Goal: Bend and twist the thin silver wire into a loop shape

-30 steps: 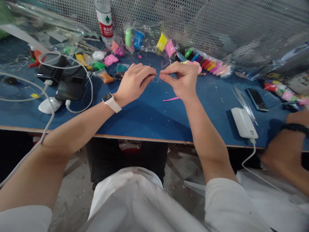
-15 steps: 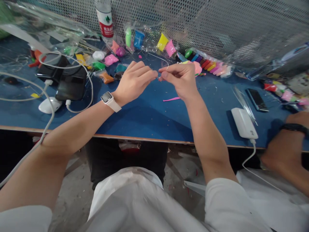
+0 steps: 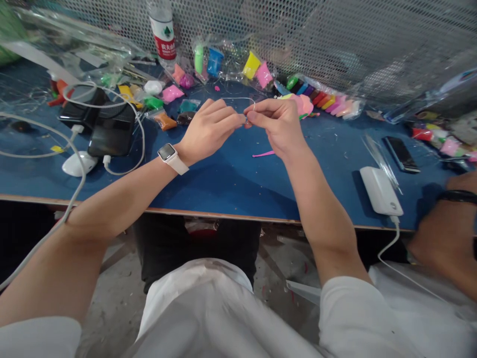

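Note:
My left hand (image 3: 212, 127), with a watch (image 3: 167, 152) on its wrist, is closed in a pinch, its fingertips almost touching those of the other hand. My right hand (image 3: 279, 122) pinches a thin white cord (image 3: 246, 98), which arcs up and leftward behind the left hand. A tiny reddish piece (image 3: 248, 125) shows between the fingertips; its kind is too small to tell, and the left fingers hide what they grip. Below the right hand a pink modelling tool (image 3: 263, 154) lies on the blue table (image 3: 223, 191), partly covered by that hand.
Bagged coloured clay (image 3: 251, 64) lines the back by a mesh panel (image 3: 316, 44), beside a water bottle (image 3: 162, 32). Left are black power banks (image 3: 112, 130), cables and a white mouse (image 3: 79, 163). A white power bank (image 3: 380, 190), phone (image 3: 401, 154) and another person's arm (image 3: 449, 228) are right.
The white cord's arc has shifted leftward and now reaches behind my left hand. Both hands stay pinched together in nearly the same place. The view has shifted slightly.

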`<action>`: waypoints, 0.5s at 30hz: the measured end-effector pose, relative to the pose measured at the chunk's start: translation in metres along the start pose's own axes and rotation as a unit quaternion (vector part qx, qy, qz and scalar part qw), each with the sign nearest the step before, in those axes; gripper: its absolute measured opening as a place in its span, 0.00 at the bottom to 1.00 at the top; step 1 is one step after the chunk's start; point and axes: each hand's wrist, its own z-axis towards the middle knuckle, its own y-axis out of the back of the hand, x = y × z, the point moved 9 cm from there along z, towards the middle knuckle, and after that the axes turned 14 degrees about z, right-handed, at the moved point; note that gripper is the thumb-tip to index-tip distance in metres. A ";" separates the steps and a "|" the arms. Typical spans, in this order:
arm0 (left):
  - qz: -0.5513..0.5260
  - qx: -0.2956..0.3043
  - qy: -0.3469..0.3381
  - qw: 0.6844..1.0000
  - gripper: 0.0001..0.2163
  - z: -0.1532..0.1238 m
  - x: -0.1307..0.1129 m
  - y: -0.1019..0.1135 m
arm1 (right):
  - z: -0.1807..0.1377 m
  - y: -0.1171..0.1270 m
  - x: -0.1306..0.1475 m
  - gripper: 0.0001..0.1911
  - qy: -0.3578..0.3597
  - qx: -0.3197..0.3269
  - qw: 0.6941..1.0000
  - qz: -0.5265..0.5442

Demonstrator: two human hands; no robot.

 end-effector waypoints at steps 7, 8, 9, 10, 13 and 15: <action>-0.006 0.012 0.011 1.000 0.15 0.000 -0.005 0.000 | -0.001 -0.004 0.015 0.27 0.042 -0.005 0.999 -0.025; 0.001 0.006 0.011 1.000 0.15 -0.001 -0.006 -0.001 | -0.002 -0.004 0.019 0.26 0.055 -0.017 0.998 -0.032; 0.007 -0.001 0.014 1.000 0.14 -0.002 -0.007 0.000 | -0.002 -0.004 0.023 0.25 0.069 -0.029 0.996 -0.040; 0.013 -0.010 0.019 1.000 0.14 -0.003 -0.008 0.000 | -0.003 -0.004 0.026 0.24 0.084 -0.040 0.994 -0.048; 0.014 -0.037 0.044 0.998 0.12 -0.006 -0.011 0.002 | -0.007 -0.003 0.033 0.22 0.114 -0.058 0.990 -0.066; 0.002 -0.047 0.065 0.997 0.12 -0.006 -0.011 0.004 | -0.010 -0.001 0.033 0.22 0.116 -0.052 0.989 -0.070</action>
